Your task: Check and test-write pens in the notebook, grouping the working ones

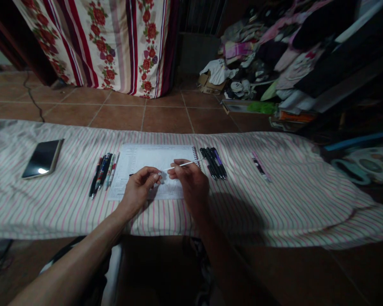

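My right hand (193, 180) is closed in a pinch around a thin white rod (191, 162) that looks like a pen refill. The rod slants up to the right, its far end near the notebook's coil. Between the fingertips of my left hand (140, 185) is a small pale piece (160, 173), too small to name. Both hands are close together above a spiral notebook (166, 153) with printed sheets on it. A dark tip shows at the left hand's outer side; what it belongs to is hidden.
Several pens (100, 174) lie left of the notebook, several dark pens (213, 163) right of it. Farther right are slim pink and black pens (260, 166). A phone (43, 158) rests at the left on the striped cloth (73, 187). Beyond are a floral curtain (115, 46) and piled clothes (261, 51).
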`<state>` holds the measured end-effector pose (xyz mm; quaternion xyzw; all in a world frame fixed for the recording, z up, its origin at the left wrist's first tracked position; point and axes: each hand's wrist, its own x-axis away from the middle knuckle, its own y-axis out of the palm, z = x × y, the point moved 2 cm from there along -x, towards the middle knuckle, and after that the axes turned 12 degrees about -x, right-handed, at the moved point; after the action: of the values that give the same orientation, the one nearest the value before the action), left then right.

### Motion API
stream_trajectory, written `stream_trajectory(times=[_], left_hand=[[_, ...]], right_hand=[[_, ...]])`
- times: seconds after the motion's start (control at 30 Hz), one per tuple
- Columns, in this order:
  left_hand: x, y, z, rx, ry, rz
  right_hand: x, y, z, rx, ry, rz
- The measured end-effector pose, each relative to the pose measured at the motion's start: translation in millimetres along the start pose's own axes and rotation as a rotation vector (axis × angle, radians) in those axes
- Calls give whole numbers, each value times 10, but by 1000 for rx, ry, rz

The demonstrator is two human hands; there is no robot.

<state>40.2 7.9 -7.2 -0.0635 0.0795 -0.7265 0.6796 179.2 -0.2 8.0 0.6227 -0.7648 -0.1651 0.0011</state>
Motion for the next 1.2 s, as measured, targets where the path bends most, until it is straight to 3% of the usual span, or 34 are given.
stream_trajectory(times=[0.33, 0.73, 1.2], left_hand=[[26, 13, 0, 12, 25, 1], [33, 49, -41, 236, -94, -13], [35, 61, -38, 258, -109, 6]], right_hand=[[19, 12, 24, 10, 6, -36], [23, 11, 40, 66, -13, -58], [27, 7, 61, 97, -49, -103]])
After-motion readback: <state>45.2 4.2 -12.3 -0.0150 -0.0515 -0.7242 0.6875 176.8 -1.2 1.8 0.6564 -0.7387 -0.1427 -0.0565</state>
